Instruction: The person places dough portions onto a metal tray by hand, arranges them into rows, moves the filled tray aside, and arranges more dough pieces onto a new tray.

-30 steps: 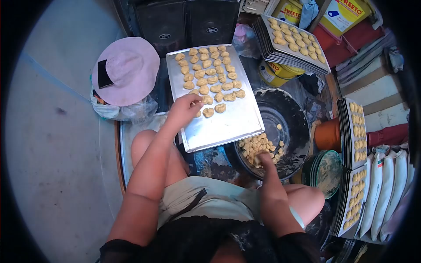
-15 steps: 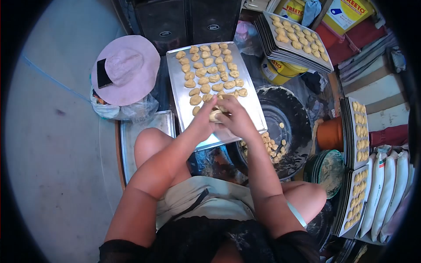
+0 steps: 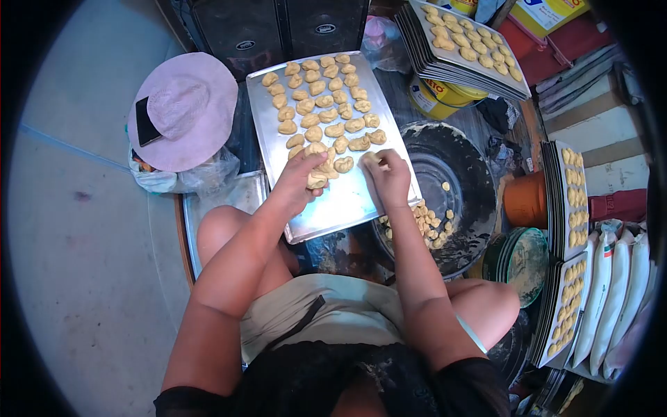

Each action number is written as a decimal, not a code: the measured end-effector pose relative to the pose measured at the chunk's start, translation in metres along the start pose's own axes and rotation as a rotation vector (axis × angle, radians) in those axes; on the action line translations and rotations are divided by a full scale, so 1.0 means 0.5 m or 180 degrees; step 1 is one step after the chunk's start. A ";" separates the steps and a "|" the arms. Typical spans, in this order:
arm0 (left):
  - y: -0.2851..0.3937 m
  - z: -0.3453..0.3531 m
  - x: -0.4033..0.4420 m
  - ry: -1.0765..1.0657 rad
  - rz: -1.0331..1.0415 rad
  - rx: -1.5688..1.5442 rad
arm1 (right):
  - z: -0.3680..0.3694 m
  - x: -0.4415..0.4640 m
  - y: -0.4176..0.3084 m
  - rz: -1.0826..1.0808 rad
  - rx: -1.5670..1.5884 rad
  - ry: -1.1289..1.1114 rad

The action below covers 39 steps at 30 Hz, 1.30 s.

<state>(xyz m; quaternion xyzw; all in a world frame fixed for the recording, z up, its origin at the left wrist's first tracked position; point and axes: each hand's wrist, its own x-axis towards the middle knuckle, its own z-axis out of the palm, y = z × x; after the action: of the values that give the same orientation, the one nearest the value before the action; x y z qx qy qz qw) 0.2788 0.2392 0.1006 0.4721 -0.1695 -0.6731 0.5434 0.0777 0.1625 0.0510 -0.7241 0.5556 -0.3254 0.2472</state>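
Rows of yellowish dough pieces lie on a metal tray (image 3: 340, 208) in front of me. Over its lower left part, my left hand (image 3: 300, 182) is wrapped round several dough pieces (image 3: 317, 179). My right hand (image 3: 389, 177) is pinched at a small dough piece (image 3: 372, 158) near the tray's right edge, right of the last row. Beside the tray stands a black basin (image 3: 479, 187), with small dough lumps (image 3: 432, 226) at its lower left side, partly behind my right forearm.
Stacked trays of dough (image 3: 462, 45) rest on a yellow bucket (image 3: 434, 101); more trays (image 3: 573, 201) stand at the right. Green bowls (image 3: 524, 264) and an orange pot (image 3: 524, 199) sit near the basin. A pink hat (image 3: 201, 104) with a phone lies left; black speakers (image 3: 240, 28) stand behind.
My right hand went from the basin to my left hand over the tray, then moved right with a small dough piece. My left hand now holds several dough pieces. The view has shifted slightly.
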 end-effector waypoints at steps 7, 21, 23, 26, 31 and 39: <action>-0.011 0.007 0.004 -0.0154 -0.0418 0.0115 | -0.012 0.015 -0.004 -0.1105 -0.0351 -0.0212; -0.026 -0.031 -0.001 -0.0363 -0.0123 0.2318 | -0.062 0.065 0.065 -0.0385 0.0698 -0.0153; -0.035 -0.050 -0.005 -0.0372 0.0439 0.3540 | -0.019 0.072 0.110 -0.1029 0.0134 -0.0312; -0.018 -0.040 -0.022 -0.0288 0.0271 0.4860 | -0.042 0.075 0.082 -0.0856 0.0233 -0.0582; -0.010 -0.050 -0.025 -0.0067 0.0192 0.5057 | -0.056 0.046 0.034 -0.1047 -0.0132 0.0111; 0.049 -0.119 -0.041 0.0043 0.0545 0.3961 | 0.078 -0.113 -0.074 -0.1369 0.0408 -0.1492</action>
<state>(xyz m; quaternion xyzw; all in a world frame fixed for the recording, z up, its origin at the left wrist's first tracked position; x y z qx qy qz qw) 0.3408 0.2657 0.0982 0.6889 -0.5634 -0.3995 0.2200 0.1210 0.2265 0.0407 -0.8631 0.2962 -0.2290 0.3390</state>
